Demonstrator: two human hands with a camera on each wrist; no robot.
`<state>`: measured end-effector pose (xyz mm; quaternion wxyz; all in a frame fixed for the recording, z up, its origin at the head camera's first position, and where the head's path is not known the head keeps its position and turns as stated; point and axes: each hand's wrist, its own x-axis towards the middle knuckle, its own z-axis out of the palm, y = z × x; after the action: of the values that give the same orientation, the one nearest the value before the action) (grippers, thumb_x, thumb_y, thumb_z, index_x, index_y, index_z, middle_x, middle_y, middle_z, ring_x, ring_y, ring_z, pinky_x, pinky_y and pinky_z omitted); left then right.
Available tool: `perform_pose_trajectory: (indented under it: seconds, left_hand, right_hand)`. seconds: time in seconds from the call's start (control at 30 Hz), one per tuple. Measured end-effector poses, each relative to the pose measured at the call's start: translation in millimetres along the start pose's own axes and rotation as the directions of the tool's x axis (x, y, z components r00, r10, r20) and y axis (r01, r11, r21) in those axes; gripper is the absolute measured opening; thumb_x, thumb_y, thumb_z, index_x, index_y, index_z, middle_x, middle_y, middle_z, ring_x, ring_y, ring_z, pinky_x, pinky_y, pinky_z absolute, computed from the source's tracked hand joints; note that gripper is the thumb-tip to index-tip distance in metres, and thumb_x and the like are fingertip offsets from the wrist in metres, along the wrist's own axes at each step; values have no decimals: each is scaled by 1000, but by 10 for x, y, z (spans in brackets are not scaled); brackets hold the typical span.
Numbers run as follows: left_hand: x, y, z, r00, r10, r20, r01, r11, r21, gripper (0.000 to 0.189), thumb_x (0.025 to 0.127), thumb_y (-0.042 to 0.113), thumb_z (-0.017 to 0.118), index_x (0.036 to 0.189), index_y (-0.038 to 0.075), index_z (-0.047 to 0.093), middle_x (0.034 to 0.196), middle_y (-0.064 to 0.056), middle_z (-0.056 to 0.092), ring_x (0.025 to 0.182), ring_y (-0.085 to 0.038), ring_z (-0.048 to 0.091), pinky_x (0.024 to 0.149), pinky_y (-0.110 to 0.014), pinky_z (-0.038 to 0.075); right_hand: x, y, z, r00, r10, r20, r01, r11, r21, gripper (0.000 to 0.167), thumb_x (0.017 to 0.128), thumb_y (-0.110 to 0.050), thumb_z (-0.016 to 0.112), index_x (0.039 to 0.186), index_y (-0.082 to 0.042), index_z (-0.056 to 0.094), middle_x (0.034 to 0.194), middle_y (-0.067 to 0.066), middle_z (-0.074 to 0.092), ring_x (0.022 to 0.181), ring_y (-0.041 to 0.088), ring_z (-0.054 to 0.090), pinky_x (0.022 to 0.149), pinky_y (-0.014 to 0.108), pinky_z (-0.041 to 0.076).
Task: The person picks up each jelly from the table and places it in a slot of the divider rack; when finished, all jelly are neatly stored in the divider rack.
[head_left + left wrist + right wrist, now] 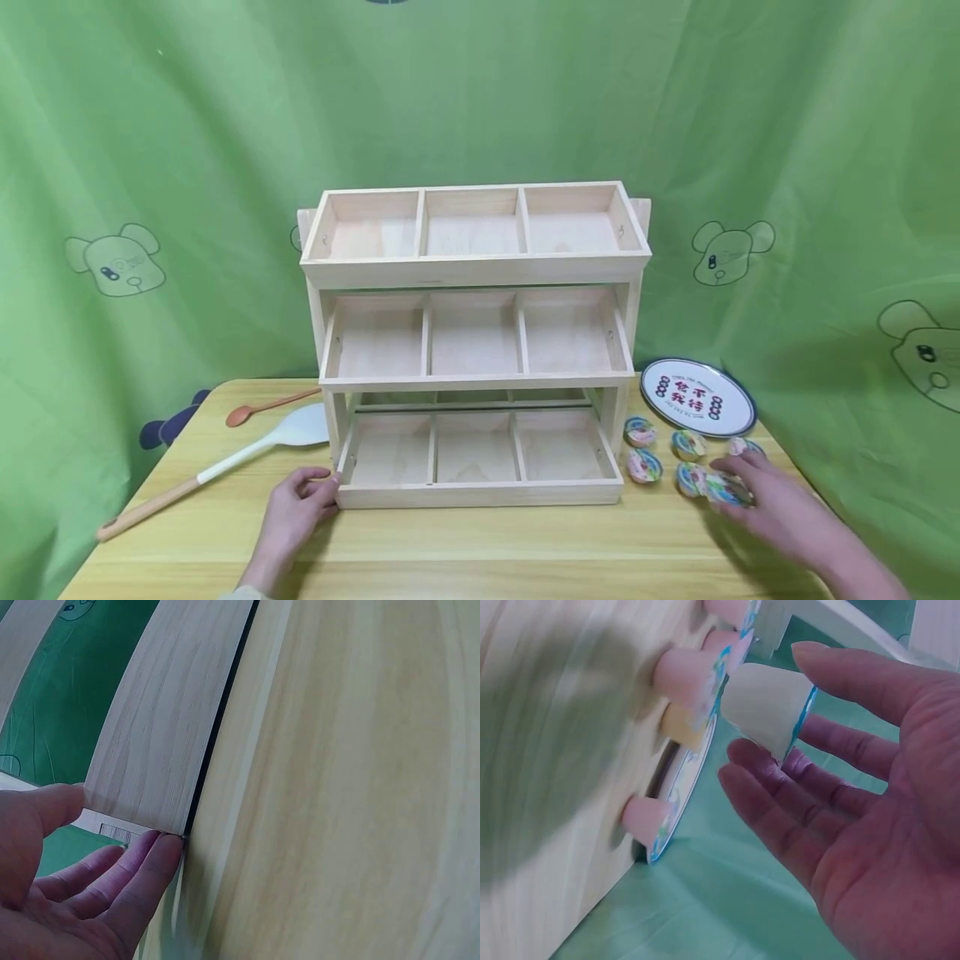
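Note:
In the head view a pale wooden three-tier rack point(480, 496) stands mid-table, each tier split into three compartments. My left hand point(296, 508) grips the left front corner of its lowest tray point(161, 727), thumb at the upper edge and fingers at the lower corner. On the right, my right hand point(780, 504) holds a small jelly cup point(765, 705) between thumb and fingers. That cup has a whitish body and a blue-edged lid, and appears raised off the table. Several more jelly cups, pink point(686, 679) and yellow point(682, 727), stand beside it.
Behind the cups a round white plate point(697, 396) with a blue rim and red lettering lies near the rack. To the rack's left are a white spatula point(247, 450) with a wooden handle and a small orange spoon point(262, 408). A green curtain point(480, 92) hangs behind the table.

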<state>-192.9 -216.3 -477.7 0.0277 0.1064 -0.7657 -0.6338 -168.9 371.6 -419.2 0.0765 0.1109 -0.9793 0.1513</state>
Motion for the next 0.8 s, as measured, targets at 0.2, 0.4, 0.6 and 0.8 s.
perform_pose_trajectory:
  seconds: [0.2,0.4,0.6,0.8]
  left_hand:
    - [-4,-4,5,1000,-14,-10,14,1000,-1,42,95,15,66,124,-13,51,101,-20,65,89,-28,67,80,-31,62]
    - [-29,-16,-1,1000,6,-12,-5,1000,21,41,96,17,66,117,-17,60,109,-30,64,92,-29,68,80,-30,61]
    - [-35,-21,5,1000,14,-20,-13,999,34,38,96,18,66,111,-17,64,112,-32,63,94,-27,68,79,-30,61]
    - [-24,-1,12,1000,14,-20,-13,999,40,38,96,18,66,111,-17,64,112,-32,63,94,-27,68,79,-30,62]
  right_hand:
    - [19,-141,1,1000,-27,-17,26,999,-21,52,76,-20,84,117,3,63,116,27,55,100,52,56,82,70,50]
    - [53,-311,3,998,-54,-14,54,998,-27,53,76,-22,84,118,3,63,107,16,59,95,42,60,81,66,53]
    - [112,-456,9,996,-86,-16,86,996,-40,53,78,-24,83,121,0,63,116,23,58,100,44,59,83,67,52]
    - [197,-571,-3,992,-124,-11,123,991,-49,52,78,-23,83,121,-1,63,115,19,58,96,39,62,80,62,56]
